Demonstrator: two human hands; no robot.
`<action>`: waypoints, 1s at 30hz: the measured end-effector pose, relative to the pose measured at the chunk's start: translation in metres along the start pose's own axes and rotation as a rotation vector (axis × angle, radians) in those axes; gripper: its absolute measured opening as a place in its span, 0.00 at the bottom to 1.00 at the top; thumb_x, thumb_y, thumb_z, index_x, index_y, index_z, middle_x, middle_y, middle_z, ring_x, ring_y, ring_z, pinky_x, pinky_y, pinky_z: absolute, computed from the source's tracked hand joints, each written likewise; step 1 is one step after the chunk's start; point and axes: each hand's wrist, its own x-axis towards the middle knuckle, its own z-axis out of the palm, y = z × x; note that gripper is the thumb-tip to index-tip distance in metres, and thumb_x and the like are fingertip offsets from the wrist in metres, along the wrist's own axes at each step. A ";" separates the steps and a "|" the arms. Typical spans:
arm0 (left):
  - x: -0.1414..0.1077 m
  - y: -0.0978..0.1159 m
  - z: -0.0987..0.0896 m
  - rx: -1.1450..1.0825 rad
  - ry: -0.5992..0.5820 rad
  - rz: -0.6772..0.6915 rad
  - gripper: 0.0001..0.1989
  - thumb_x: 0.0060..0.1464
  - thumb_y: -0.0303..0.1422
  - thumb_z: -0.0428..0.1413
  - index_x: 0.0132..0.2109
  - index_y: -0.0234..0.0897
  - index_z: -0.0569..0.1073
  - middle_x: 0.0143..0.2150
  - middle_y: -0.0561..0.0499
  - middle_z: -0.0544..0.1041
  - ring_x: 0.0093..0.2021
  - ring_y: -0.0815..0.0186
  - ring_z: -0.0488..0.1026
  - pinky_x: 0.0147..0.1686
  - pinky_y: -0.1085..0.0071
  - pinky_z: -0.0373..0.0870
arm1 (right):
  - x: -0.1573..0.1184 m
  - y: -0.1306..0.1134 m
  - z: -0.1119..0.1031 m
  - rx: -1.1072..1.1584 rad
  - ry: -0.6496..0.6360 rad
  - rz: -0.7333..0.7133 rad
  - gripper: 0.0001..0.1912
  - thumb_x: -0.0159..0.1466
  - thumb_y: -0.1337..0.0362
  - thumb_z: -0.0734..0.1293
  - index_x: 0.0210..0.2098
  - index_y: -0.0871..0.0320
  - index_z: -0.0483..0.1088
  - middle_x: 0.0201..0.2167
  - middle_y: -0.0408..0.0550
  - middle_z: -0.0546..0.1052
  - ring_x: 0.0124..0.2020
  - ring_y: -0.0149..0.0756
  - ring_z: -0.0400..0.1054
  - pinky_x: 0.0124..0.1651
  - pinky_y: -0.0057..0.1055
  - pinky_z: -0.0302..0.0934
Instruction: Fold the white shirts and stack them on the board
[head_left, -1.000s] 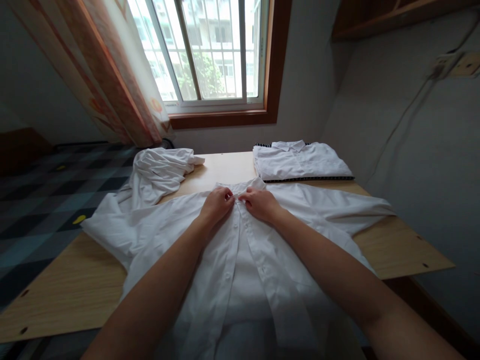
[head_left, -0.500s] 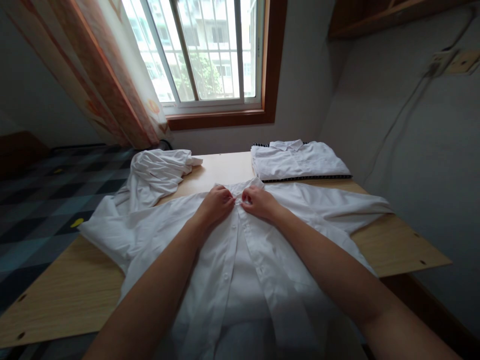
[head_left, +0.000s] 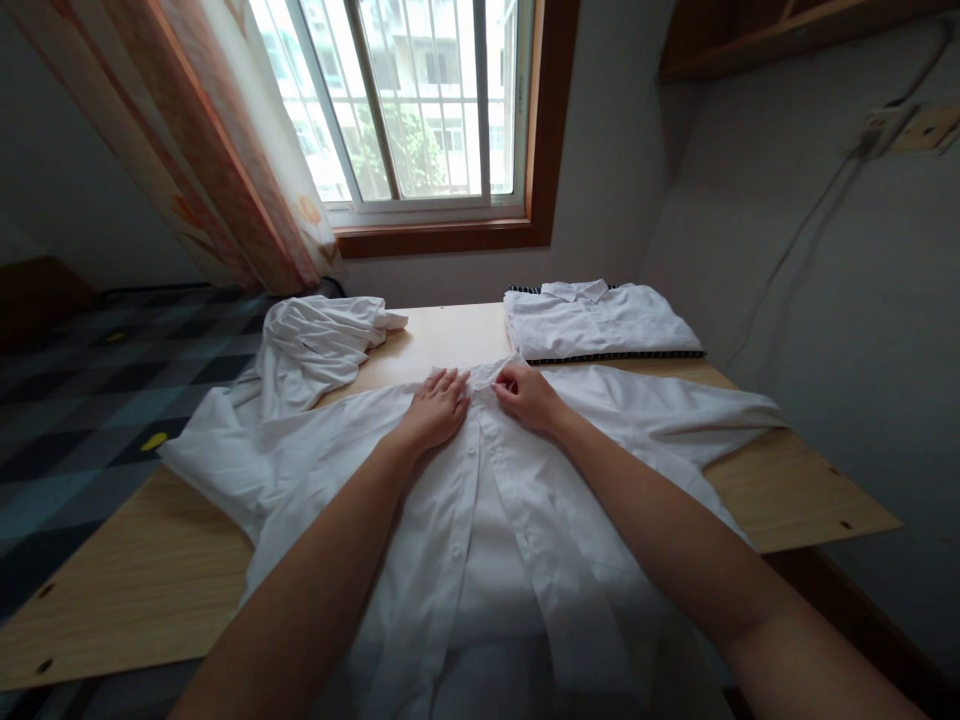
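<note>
A white button-up shirt [head_left: 360,480] lies spread out, its collar at the far side and its sleeves reaching left and right. Below the collar its front edges part, with a row of buttons down the left edge. My left hand [head_left: 437,405] rests flat on the shirt just left of the collar opening, fingers stretched out. On the other side of the opening, my right hand [head_left: 527,398] is closed, thumb and fingertips pinched at the shirt's edge by the collar. Whether cloth is between those fingertips is hard to see.
The shirt lies on a wooden board [head_left: 795,500]. At its back right is a folded white shirt stack [head_left: 600,322] with dark dotted fabric underneath. A crumpled white garment [head_left: 319,345] sits at back left, beside a checked bedspread [head_left: 97,400]. Behind stands a window [head_left: 420,120].
My left hand has let go of the shirt edge by the collar and flattened onto the cloth. My right hand has shifted slightly up and to the right, still pinched.
</note>
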 end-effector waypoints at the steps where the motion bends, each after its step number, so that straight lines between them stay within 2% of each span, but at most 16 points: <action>1: 0.000 0.001 0.000 0.012 0.011 -0.019 0.27 0.65 0.38 0.47 0.69 0.37 0.61 0.71 0.44 0.62 0.72 0.55 0.53 0.70 0.55 0.48 | -0.001 -0.001 -0.002 0.026 -0.039 -0.010 0.14 0.67 0.63 0.63 0.26 0.59 0.73 0.25 0.43 0.75 0.28 0.31 0.64 0.34 0.27 0.53; 3: 0.001 0.002 -0.003 0.024 0.072 -0.063 0.30 0.64 0.39 0.48 0.70 0.36 0.59 0.71 0.43 0.62 0.72 0.54 0.54 0.70 0.56 0.50 | -0.002 -0.004 -0.007 0.032 -0.076 0.013 0.22 0.71 0.56 0.60 0.26 0.58 0.75 0.24 0.44 0.76 0.28 0.32 0.67 0.34 0.27 0.54; 5: 0.002 0.001 -0.010 0.039 0.151 -0.137 0.29 0.62 0.36 0.49 0.69 0.34 0.61 0.69 0.42 0.66 0.69 0.55 0.59 0.67 0.58 0.55 | -0.002 -0.006 -0.013 -0.065 0.014 0.097 0.24 0.72 0.54 0.58 0.29 0.57 0.78 0.28 0.46 0.79 0.32 0.35 0.70 0.37 0.29 0.55; 8: 0.003 -0.006 -0.021 0.077 0.236 -0.311 0.26 0.60 0.30 0.48 0.64 0.32 0.68 0.62 0.40 0.72 0.61 0.53 0.67 0.61 0.60 0.63 | 0.000 -0.006 -0.022 -0.311 0.236 0.208 0.15 0.69 0.60 0.61 0.40 0.57 0.80 0.39 0.52 0.80 0.46 0.44 0.70 0.47 0.34 0.57; 10: 0.002 -0.012 -0.026 0.096 0.247 -0.407 0.23 0.61 0.32 0.47 0.60 0.31 0.72 0.58 0.39 0.74 0.58 0.50 0.69 0.57 0.58 0.66 | 0.001 -0.001 -0.027 -0.436 0.275 0.263 0.15 0.66 0.65 0.62 0.47 0.58 0.78 0.47 0.56 0.78 0.53 0.49 0.66 0.52 0.38 0.56; 12: 0.002 -0.019 -0.028 0.100 0.219 -0.462 0.21 0.62 0.36 0.47 0.56 0.33 0.76 0.56 0.39 0.75 0.56 0.49 0.70 0.55 0.58 0.67 | 0.001 0.006 -0.031 -0.509 0.213 0.334 0.17 0.65 0.66 0.62 0.50 0.59 0.77 0.50 0.58 0.77 0.56 0.52 0.63 0.54 0.42 0.56; 16: 0.002 -0.028 -0.029 0.100 0.152 -0.497 0.20 0.63 0.40 0.47 0.50 0.38 0.80 0.53 0.40 0.77 0.54 0.49 0.70 0.53 0.58 0.68 | -0.001 0.019 -0.037 -0.569 0.049 0.452 0.17 0.69 0.63 0.60 0.49 0.58 0.78 0.51 0.59 0.76 0.56 0.52 0.64 0.54 0.43 0.57; 21: 0.002 -0.035 -0.033 0.085 0.147 -0.510 0.18 0.61 0.44 0.50 0.45 0.42 0.80 0.50 0.41 0.78 0.54 0.48 0.70 0.52 0.54 0.68 | -0.003 0.033 -0.048 -0.575 -0.052 0.400 0.17 0.67 0.55 0.63 0.48 0.53 0.79 0.52 0.57 0.75 0.57 0.52 0.64 0.57 0.46 0.56; 25: 0.000 -0.045 -0.039 0.026 0.135 -0.581 0.18 0.60 0.46 0.51 0.43 0.41 0.80 0.50 0.39 0.78 0.55 0.44 0.70 0.51 0.48 0.68 | -0.004 0.050 -0.059 -0.630 -0.060 0.429 0.17 0.66 0.57 0.65 0.51 0.54 0.77 0.53 0.58 0.76 0.56 0.53 0.64 0.56 0.46 0.57; 30: -0.004 -0.056 -0.049 0.010 0.116 -0.583 0.16 0.55 0.48 0.56 0.37 0.41 0.80 0.48 0.39 0.79 0.55 0.41 0.69 0.52 0.45 0.67 | -0.002 0.059 -0.067 -0.648 0.034 0.477 0.13 0.62 0.60 0.68 0.43 0.56 0.81 0.46 0.58 0.79 0.54 0.51 0.66 0.55 0.42 0.58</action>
